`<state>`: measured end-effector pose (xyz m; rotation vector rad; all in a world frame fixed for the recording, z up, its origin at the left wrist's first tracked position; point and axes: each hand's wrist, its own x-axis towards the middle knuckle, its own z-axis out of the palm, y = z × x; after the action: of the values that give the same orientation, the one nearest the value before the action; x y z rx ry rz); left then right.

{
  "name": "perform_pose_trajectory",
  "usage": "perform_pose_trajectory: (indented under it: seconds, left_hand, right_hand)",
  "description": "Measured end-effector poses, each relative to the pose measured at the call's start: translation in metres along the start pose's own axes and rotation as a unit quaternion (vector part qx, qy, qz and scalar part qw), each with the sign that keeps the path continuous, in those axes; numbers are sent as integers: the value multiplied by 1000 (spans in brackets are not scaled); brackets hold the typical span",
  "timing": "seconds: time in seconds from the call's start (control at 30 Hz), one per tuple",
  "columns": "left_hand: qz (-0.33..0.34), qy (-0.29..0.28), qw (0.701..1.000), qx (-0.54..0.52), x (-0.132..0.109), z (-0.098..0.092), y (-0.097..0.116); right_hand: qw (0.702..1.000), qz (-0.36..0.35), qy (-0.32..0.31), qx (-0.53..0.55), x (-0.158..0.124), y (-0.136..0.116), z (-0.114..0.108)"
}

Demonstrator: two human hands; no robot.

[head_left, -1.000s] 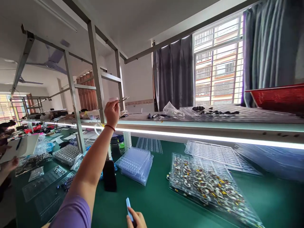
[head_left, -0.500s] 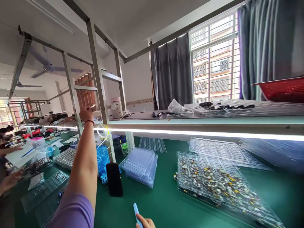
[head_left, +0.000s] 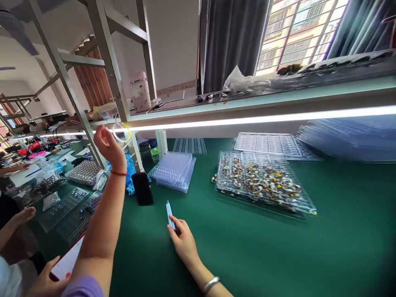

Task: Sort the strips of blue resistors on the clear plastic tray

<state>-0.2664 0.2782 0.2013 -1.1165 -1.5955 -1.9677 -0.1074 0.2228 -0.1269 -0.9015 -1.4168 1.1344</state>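
My left hand (head_left: 106, 143) is raised beside the metal shelf post, its fingers loosely curled and apart, with nothing visible in it. A red cord circles that wrist. Over the green table, my right hand (head_left: 183, 239) grips a slim light-blue utility knife (head_left: 169, 212), its small metal tip pointing away from me. A black phone (head_left: 142, 189) lies just beyond the knife, to the left. Behind it are a stack of clear plastic trays (head_left: 173, 168) and a blue plastic bag (head_left: 130, 173). On the right, a clear tray (head_left: 297, 206) carries many small white, yellow and dark parts.
A shelf with a light strip (head_left: 216, 122) crosses above the table. A speckled jar (head_left: 141, 91) stands on it. More clear trays (head_left: 349, 142) lie at the back right. At left, another person's hand (head_left: 23, 216) is near a phone with a lit screen (head_left: 68, 260).
The view has tipped down. My left hand has come back from the shelf and its fingers have loosened. My right hand has come further into view, still holding the knife.
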Motion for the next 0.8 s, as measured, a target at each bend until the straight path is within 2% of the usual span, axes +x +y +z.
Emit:
perform_pose_trajectory:
  seconds: [0.07, 0.17, 0.23, 0.3, 0.37, 0.47, 0.57, 0.63, 0.73, 0.8]
  left_hand:
    - [-75, -91, 993, -29, -80, -16, -15]
    - [-214, -236, 946, -56, -183, -33, -46]
    - [-301, -306, 900, -74, -226, -38, -62]
    - [-359, -343, 862, -103, -247, -41, -71]
    - [-392, -356, 838, -134, -255, -44, -73]
    - [-406, -354, 826, -165, -259, -48, -69]
    - [-383, -347, 840, -167, -262, -52, -65]
    - [-346, -333, 863, -156, -257, -55, -62]
    - [-257, -273, 918, -128, -221, -59, -55]
    - [-182, -206, 957, -96, -172, -61, -47]
  right_hand:
    - [1000, 1, 11, 17, 1, 0, -1]
    - [998, -5, 24, 52, 1, -3, -2]
    - [996, -10, 21, 84, 1, -6, -2]
    - [993, -13, 11, 120, 1, -8, -1]
    - [989, -12, 2, 150, 0, -10, 0]
    - [983, -3, -4, 183, 0, -11, 2]
    - [979, 8, -12, 205, 0, -10, 4]
    - [977, 15, -19, 210, -1, -9, 4]
    - [980, 36, -14, 194, -3, -2, 4]
    - [983, 56, -2, 173, -3, 4, 3]
